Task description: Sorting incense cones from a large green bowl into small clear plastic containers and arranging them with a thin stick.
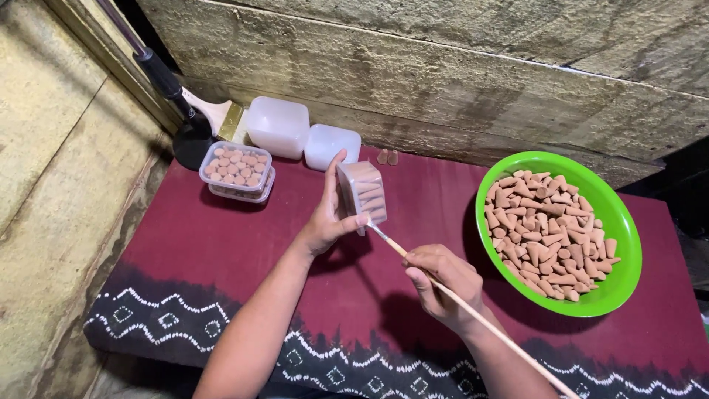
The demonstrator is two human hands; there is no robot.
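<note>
- The left hand (pixel 325 218) is reaching in from about 7 o'clock, forearm angled up toward the middle of the cloth, wrist cocked, thumb pointing up.
- Its fingers are wrapping around a small clear box (pixel 362 192), gripping it tilted on its side with the open face turned toward the right hand; brown cones are sitting packed inside it.
- The right hand (pixel 443 281) is coming in from about 5 o'clock, fingers curling closed around a thin paintbrush (pixel 473 314), pinching it pencil-fashion.
- The brush's long pale handle is running down to 5 o'clock, and its tip is touching the lower edge of the box at the left thumb.
- The box is sitting at about 11 o'clock from the right hand, near it.
- A green bowl (pixel 624 284) heaped with loose incense cones (pixel 550 233) is lying at 2 o'clock from the right hand, just beside it.
- A filled clear container (pixel 236 170) is resting at 10 o'clock from the left hand, well apart, on the maroon cloth (pixel 221 251).
</note>
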